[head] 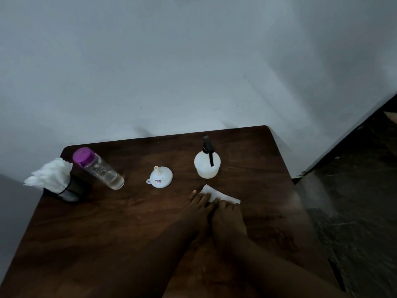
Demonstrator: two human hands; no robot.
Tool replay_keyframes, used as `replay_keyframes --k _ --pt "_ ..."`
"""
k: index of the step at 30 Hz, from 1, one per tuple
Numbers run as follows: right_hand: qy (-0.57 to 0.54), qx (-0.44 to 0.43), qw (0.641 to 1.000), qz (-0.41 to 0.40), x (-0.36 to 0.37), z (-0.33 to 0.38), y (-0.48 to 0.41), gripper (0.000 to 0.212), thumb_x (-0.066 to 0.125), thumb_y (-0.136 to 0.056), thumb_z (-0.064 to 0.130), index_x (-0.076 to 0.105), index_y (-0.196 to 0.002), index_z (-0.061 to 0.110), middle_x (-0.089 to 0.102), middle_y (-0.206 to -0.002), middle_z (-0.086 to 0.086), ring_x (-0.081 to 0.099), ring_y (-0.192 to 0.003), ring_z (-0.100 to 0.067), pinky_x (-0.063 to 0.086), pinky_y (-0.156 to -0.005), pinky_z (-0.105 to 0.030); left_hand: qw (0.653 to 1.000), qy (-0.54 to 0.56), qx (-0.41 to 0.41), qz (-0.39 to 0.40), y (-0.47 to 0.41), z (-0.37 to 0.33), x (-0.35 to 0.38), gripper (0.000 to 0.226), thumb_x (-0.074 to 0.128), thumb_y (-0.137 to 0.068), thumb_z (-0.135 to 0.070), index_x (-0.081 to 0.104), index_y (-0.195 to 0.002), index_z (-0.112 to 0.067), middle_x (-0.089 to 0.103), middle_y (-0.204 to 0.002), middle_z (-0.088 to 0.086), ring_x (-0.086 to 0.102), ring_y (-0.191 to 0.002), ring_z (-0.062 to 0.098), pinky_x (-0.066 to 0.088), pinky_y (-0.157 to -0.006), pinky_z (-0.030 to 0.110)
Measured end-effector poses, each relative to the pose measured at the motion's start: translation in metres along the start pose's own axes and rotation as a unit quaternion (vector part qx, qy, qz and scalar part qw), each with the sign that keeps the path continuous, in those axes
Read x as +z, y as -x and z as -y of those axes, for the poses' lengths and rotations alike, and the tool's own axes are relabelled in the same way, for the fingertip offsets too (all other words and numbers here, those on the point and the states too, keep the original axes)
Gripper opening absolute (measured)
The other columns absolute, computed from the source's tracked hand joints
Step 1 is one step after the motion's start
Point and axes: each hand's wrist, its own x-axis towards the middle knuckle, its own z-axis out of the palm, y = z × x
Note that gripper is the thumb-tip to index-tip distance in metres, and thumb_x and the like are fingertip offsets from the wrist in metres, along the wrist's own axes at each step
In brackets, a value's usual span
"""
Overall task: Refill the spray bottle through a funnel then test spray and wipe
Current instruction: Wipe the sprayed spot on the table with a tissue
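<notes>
Wipe stage, by the look. Spray bottle stands capped, centre-right; funnel lies upturned on the surface left of it. Left hand and right hand lie flat, fingers straight, pressing a white tissue just below the bottle. Refill likely done.

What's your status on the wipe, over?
Flat on the tissue: left hand, right hand, pressing it to the table. spray bottle upright just behind, head on. funnel upside down, left, clear.
</notes>
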Motion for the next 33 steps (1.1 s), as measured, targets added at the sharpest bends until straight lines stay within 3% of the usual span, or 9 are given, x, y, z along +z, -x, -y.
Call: replay_keyframes --k 15,22,28,33 --pt "0.031 -0.047 0.998 0.033 -0.018 0.123 -0.035 0.072 0.047 -0.099 0.038 0.022 -0.152 -0.004 0.040 -0.147 -0.030 0.042 -0.134 -0.044 0.029 -0.115 -0.058 0.998 0.020 -0.049 -0.028 0.082 0.102 0.027 0.074 0.042 -0.101 -0.047 0.002 -0.161 -0.029 0.005 -0.168 0.013 -0.003 -0.156 0.027 -0.014 -0.122 0.046" --pt "0.054 -0.078 0.995 0.045 -0.034 0.186 -0.053 0.077 0.051 -0.098 0.041 0.021 -0.153 -0.004 0.039 -0.149 -0.028 0.042 -0.134 -0.043 0.029 -0.114 -0.058 0.995 0.030 -0.085 -0.040 0.127 0.153 0.041 0.088 0.054 -0.092 -0.050 0.004 -0.161 -0.029 0.003 -0.168 0.012 -0.002 -0.156 0.027 -0.008 -0.125 0.048" --pt "0.068 -0.100 0.992 0.039 -0.046 0.243 -0.070 0.075 0.052 -0.097 0.038 0.023 -0.151 -0.004 0.040 -0.148 -0.028 0.043 -0.134 -0.043 0.030 -0.113 -0.058 0.992 0.040 -0.107 -0.055 0.163 0.199 0.053 0.095 0.060 -0.086 -0.050 0.006 -0.161 -0.027 0.005 -0.167 0.015 -0.001 -0.155 0.029 -0.015 -0.121 0.044" --pt "0.079 -0.120 0.989 0.026 -0.049 0.284 -0.086 0.074 0.048 -0.100 0.036 0.018 -0.153 -0.006 0.038 -0.150 -0.029 0.041 -0.136 -0.044 0.028 -0.115 -0.059 0.988 0.051 -0.131 -0.063 0.193 0.228 0.054 0.090 0.058 -0.089 -0.049 0.009 -0.161 -0.024 0.005 -0.167 0.017 0.001 -0.155 0.031 -0.009 -0.124 0.047"
